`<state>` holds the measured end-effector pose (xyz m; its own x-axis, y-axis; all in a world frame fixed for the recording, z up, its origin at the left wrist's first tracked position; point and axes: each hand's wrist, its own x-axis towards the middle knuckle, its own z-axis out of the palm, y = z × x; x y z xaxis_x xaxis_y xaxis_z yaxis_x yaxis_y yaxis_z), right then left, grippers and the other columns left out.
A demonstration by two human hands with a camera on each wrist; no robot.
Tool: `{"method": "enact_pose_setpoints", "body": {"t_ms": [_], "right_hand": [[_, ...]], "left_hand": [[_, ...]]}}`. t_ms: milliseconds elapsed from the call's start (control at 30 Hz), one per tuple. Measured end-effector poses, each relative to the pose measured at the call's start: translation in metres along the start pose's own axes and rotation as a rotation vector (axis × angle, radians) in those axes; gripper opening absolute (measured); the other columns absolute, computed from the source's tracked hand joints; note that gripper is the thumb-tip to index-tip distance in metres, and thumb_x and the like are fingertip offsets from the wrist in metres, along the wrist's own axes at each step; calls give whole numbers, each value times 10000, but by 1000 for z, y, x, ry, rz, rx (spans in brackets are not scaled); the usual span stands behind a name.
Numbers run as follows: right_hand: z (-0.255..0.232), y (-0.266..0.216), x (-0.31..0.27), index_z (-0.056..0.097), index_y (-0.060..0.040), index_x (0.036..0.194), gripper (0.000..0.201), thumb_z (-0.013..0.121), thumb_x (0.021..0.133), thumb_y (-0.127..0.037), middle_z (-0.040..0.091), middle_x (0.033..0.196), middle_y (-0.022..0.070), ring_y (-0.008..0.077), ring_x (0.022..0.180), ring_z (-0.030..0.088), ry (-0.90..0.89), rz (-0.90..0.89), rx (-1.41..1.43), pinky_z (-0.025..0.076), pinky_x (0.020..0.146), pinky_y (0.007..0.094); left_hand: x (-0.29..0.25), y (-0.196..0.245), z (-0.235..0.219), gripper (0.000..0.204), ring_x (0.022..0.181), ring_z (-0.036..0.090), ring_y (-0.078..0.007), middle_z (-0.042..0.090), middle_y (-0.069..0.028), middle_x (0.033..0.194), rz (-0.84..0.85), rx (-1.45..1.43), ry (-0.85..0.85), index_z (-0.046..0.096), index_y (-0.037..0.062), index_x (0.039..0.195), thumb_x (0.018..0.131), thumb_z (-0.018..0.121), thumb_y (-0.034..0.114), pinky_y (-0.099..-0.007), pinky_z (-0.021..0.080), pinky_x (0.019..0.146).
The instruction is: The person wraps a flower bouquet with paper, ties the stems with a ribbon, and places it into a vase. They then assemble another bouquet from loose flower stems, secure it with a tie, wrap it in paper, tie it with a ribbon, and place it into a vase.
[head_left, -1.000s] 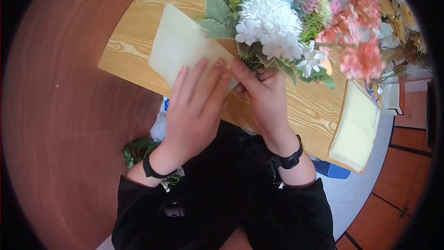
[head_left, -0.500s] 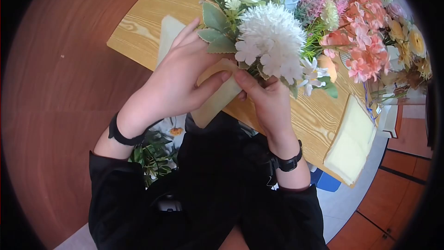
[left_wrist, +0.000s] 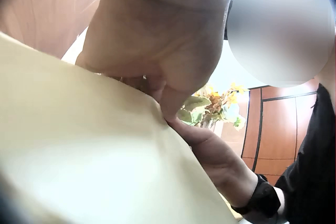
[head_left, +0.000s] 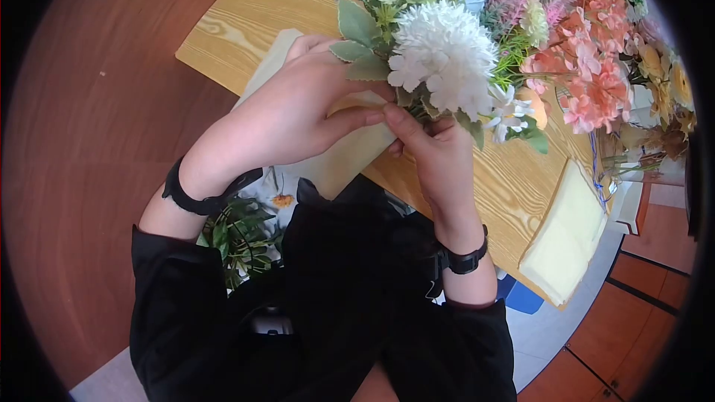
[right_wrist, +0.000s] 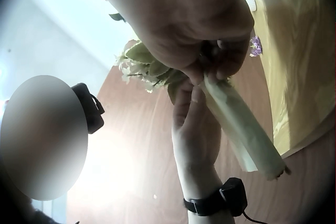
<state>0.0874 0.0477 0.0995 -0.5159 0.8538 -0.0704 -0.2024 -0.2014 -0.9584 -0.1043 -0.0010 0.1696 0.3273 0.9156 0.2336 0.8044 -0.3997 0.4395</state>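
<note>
A bouquet of artificial flowers with a large white bloom (head_left: pixel 443 48) is held over the table's near edge. My right hand (head_left: pixel 439 160) grips its stems just below the blooms, thumb on top. Cream wrapping paper (head_left: pixel 346 160) runs around the stems; in the right wrist view the paper (right_wrist: pixel 244 127) forms a narrow roll with stem ends poking out. My left hand (head_left: pixel 294 108) pinches the paper close beside the right thumb, its other fingers partly hidden behind leaves. Seen from the left wrist, the paper sheet (left_wrist: pixel 84 145) spreads in front of the left hand (left_wrist: pixel 163 40).
A wooden table (head_left: pixel 491 193) lies under the work. Coral flowers (head_left: pixel 588 67) and other blooms crowd its far right. Folded pale yellow paper (head_left: pixel 564 234) lies at the right edge. Green foliage (head_left: pixel 242 234) sits below the table at left.
My left hand lay flat on the paper, then lifted and turned, bringing the paper over the stems. Its thumb now meets the right thumb. The right hand keeps its grip.
</note>
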Motion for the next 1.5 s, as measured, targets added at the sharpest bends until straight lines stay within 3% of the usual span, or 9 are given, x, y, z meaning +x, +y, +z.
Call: {"method": "enact_pose_setpoints", "body": {"t_ms": [133,367,533,833,933,1167,1233,1367,1500], "right_hand": [[-1,2,2,627,-19,1112,282,739,896,-162,656,914,9,61,715,589,10,-13,19,477,560,211],[-3,-1,0,680,-17,1025,184,721,908,-152,685,900,26,89,701,588,20,28,12,464,607,226],[-5,-2,1,680,-7,1013,181,720,907,-148,688,892,34,96,725,610,-8,23,8,480,613,240],[-10,-1,3,681,10,1014,179,711,909,-131,690,884,48,104,730,619,-73,51,26,488,620,243],[-8,-1,3,680,10,1014,181,712,909,-134,690,885,49,105,732,620,-51,66,30,487,621,244],[-11,2,4,669,8,1021,170,700,915,-121,687,888,48,108,743,622,-68,36,46,483,617,244],[-11,2,3,658,6,1047,178,691,918,-112,687,907,50,108,754,628,-74,70,69,487,610,241],[-14,2,3,648,-40,1139,290,727,903,-189,674,962,9,87,778,599,-101,70,124,488,680,236],[-16,6,6,663,-30,1115,252,709,918,-180,679,934,11,86,770,598,-132,113,184,488,665,240]], "left_hand": [[2,-1,6,179,1078,549,-323,665,-108,1033,7,-18,63,691,109,1057,905,637,186,-411,332,973],[6,-5,11,185,984,589,-340,678,-118,974,16,14,54,688,80,1061,920,602,163,-411,387,919],[7,-6,21,239,1046,650,-297,694,-150,1099,-229,-616,36,626,19,1179,956,581,92,-363,510,904],[12,-6,4,384,1160,577,-175,619,-111,1249,-350,-858,-192,484,-5,1335,982,595,96,-329,483,983],[11,-8,7,223,1038,638,-189,680,-105,1087,-362,-739,-184,594,-6,1184,985,559,90,-342,500,920],[7,-19,31,252,966,649,-283,696,-154,950,-227,-624,53,618,-6,1144,958,602,163,-378,490,882],[6,-25,32,275,900,625,-351,690,-163,912,-96,-267,19,638,10,1123,962,586,227,-419,448,873],[6,-21,37,274,888,590,-365,678,-153,916,-163,-240,27,664,44,1098,964,568,263,-432,398,877],[6,-17,47,229,951,587,-308,660,-120,1010,-50,-48,211,679,70,1066,919,606,231,-421,373,899]]}}
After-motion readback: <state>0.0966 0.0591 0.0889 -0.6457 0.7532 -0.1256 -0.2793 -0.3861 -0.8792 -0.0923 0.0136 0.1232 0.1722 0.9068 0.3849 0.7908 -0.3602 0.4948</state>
